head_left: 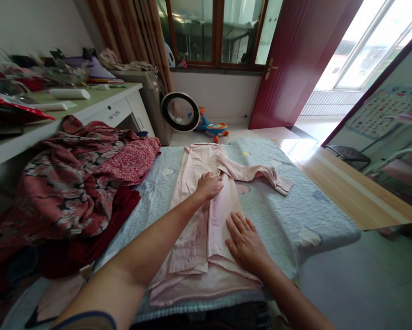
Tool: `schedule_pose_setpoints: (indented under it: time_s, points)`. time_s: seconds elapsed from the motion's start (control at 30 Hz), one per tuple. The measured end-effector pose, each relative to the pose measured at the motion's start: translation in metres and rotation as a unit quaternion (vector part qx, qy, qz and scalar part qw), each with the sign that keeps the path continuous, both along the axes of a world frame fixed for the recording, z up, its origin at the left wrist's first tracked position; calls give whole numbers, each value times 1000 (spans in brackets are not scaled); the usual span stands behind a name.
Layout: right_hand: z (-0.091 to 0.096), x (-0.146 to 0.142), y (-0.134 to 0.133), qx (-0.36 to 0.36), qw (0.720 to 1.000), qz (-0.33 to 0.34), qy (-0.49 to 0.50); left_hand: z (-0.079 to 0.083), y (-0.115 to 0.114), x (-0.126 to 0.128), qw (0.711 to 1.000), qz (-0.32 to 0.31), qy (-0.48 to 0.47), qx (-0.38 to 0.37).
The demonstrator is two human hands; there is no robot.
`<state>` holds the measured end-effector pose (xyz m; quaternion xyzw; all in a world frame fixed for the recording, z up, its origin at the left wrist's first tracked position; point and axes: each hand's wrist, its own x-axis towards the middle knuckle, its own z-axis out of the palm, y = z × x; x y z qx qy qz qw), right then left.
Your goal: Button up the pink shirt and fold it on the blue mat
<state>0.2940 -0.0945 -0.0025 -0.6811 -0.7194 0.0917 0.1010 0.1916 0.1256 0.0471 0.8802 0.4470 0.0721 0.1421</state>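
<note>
A pale pink long-sleeved shirt (222, 215) lies partly folded on a light blue quilted cover. One sleeve runs down over its body with the buttoned cuff near the bottom hem. The other sleeve (254, 172) stretches out to the right. My left hand (210, 185) is on the upper middle of the shirt, its fingers curled in on the cloth by the folded edge. Lower down, my right hand (244, 239) rests flat on the shirt's right side, fingers stretched out.
Floral red clothes (71, 183) are heaped at the left of the quilted cover (277, 215). Beyond them stands a cluttered desk (123, 98). A front-loading washer with an open round door (180, 112) and a blue-orange ride-on toy (212, 127) are at the back.
</note>
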Motion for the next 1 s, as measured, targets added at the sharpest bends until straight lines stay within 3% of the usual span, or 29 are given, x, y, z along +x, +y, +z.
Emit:
schedule_pose_setpoints:
  time_s: [0.1, 0.23, 0.43, 0.7, 0.77, 0.9, 1.0]
  points:
    - [2, 1, 0, 1, 1000, 3, 8, -8, 25, 24, 999, 11, 30, -1]
    - [2, 3, -1, 1, 1000, 3, 15, -19, 36, 36, 999, 23, 35, -1]
    - [2, 3, -1, 2, 1000, 4, 21, -20, 30, 25, 997, 32, 14, 62]
    - [2, 3, -11, -16, 1000, 20, 18, -25, 24, 10, 995, 55, 41, 72]
    - [2, 2, -18, -30, 999, 24, 15, -26, 14, 8, 995, 19, 20, 94]
    - [9, -2, -36, -57, 997, 40, 19, -35, -17, 0, 989, -118, 7, 87]
    - [26, 0, -44, -68, 995, 62, 41, -45, -41, -12, 988, -147, 20, 50]
